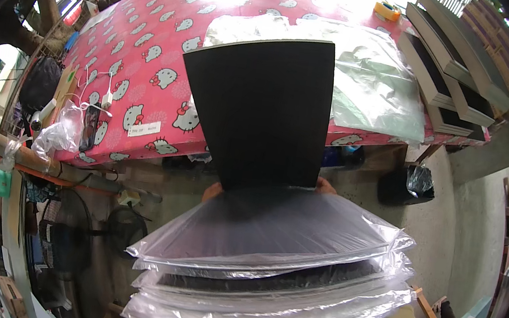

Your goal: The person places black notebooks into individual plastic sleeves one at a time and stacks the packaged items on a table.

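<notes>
A flat black board (268, 106) rises upright in front of me, its far edge over the table. At its near end, stacked clear plastic-wrapped packs (279, 236) with dark contents lie at my lap; how the board meets the plastic is unclear. My left hand (213, 191) is closed at the board's lower left edge, only a few fingers showing beside the plastic. On the opposite edge, my right hand (326, 186) is likewise closed, mostly hidden behind board and plastic.
A pink table (152, 58) printed with cartoon cat faces holds clear plastic sheeting (377, 79), a tape roll (387, 11), a phone (89, 127) and white cables (107, 98). Thick boards (433, 73) are stacked at right. A black bin (406, 187) and a fan (68, 231) stand below.
</notes>
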Demonstrator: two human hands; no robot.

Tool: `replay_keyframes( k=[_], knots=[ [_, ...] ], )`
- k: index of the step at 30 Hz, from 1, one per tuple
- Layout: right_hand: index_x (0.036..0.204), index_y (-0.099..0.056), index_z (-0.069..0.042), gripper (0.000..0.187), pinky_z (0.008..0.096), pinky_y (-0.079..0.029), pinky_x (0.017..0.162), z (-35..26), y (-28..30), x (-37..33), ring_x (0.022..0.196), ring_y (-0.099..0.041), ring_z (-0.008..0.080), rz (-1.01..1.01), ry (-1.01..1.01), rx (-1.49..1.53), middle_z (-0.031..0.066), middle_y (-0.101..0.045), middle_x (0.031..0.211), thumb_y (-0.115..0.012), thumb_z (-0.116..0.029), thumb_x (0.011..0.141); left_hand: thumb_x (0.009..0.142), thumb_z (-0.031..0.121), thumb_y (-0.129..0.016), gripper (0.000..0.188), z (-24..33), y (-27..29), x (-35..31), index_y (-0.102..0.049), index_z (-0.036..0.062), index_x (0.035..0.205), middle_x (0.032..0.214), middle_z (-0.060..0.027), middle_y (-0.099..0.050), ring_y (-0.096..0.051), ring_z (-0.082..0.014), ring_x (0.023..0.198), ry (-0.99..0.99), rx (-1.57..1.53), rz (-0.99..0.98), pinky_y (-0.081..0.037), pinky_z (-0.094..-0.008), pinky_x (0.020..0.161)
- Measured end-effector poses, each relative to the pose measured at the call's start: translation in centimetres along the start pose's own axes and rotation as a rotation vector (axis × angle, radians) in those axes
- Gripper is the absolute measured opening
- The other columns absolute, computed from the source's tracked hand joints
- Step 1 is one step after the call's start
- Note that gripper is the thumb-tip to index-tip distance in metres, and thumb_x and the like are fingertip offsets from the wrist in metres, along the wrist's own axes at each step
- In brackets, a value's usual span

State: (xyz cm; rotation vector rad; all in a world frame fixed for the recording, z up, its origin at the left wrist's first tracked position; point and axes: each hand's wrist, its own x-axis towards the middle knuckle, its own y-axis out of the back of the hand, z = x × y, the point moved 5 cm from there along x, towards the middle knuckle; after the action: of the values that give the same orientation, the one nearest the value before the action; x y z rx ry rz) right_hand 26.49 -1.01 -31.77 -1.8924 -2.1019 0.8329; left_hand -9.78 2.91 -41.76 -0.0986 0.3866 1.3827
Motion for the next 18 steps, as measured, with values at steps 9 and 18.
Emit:
replay_keyframes(
  k=[9, 18],
  knots=[
    [0.113, -0.05, -0.002, 0.043, 0.0309, -0.039, 0.087, 1.1, 1.4, 0.1, 0.099, -0.053, 0.0227, 0.175, 0.014, -0.236, 0.0104, -0.061, 0.093, -0.05, -0.001, 0.07, 0.068, 0.002, -0.046, 0.018, 3.1, 0.7, -1.7, -0.059, 0.0034, 0.081, 0.065, -0.0038, -0.055, -0.052, -0.0127, 0.063, 0.032, -0.17, -0.22, -0.041, -0.027, 0.059],
    [0.091, -0.061, 0.002, 0.03, 0.0366, -0.039, 0.083, -20.8, -11.0, -3.0, 0.088, -0.055, 0.0235, 0.138, 0.217, -0.661, 0.0132, -0.062, 0.086, -0.054, -0.024, 0.076, 0.08, 0.023, -0.057, 0.028, 26.4, 7.8, -10.9, -0.058, 0.003, 0.1, 0.109, -0.0163, -0.053, -0.052, -0.0246, 0.097, -0.043, -0.042, 0.021, -0.04, -0.0335, 0.082]
  ],
)
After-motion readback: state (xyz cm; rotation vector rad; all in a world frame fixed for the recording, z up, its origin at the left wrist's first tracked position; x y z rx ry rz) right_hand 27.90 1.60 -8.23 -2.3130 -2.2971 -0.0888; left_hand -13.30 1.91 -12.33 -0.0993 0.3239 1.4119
